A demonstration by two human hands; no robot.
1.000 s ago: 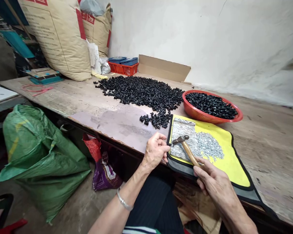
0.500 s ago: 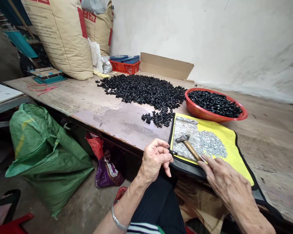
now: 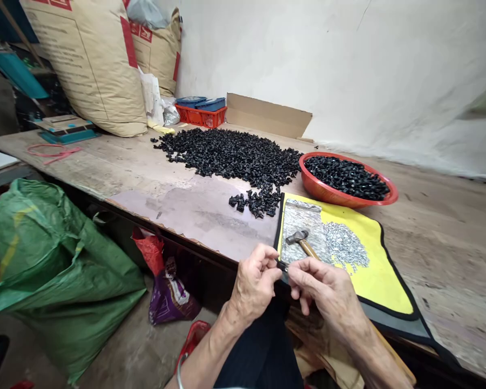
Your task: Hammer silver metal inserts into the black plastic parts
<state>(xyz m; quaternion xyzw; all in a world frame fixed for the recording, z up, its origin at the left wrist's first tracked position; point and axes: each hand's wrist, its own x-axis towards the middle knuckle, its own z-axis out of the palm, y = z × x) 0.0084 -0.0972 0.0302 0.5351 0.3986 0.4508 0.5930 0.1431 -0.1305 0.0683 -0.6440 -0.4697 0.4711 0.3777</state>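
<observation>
Near the table's front edge, my left hand (image 3: pixel 253 281) pinches a small black plastic part (image 3: pixel 282 265) between thumb and fingertips. My right hand (image 3: pixel 328 289) meets it from the other side, its thumb and forefinger closed at the part's end; whatever they grip is too small to make out. Just beyond lies a hammer (image 3: pixel 306 247), its head on a worn grey metal plate (image 3: pixel 302 213) and its handle partly hidden behind my right hand. Beside the plate, small silvery metal pieces (image 3: pixel 346 246) are heaped on a yellow cloth (image 3: pixel 384 281) with black edging.
Black parts (image 3: pixel 235 154) form a wide pile on the table (image 3: pixel 178 210). A red basin (image 3: pixel 391 197) of similar parts stands behind the cloth. Farther back are a red basket (image 3: pixel 202 116), a cardboard strip (image 3: pixel 267 116) and large paper sacks (image 3: pixel 93 70). Below left sits a green sack (image 3: pixel 65 270).
My right hand has moved left from the hammer's handle end to the black part in my left hand. The hammer still lies on the plate. The view has shifted slightly right.
</observation>
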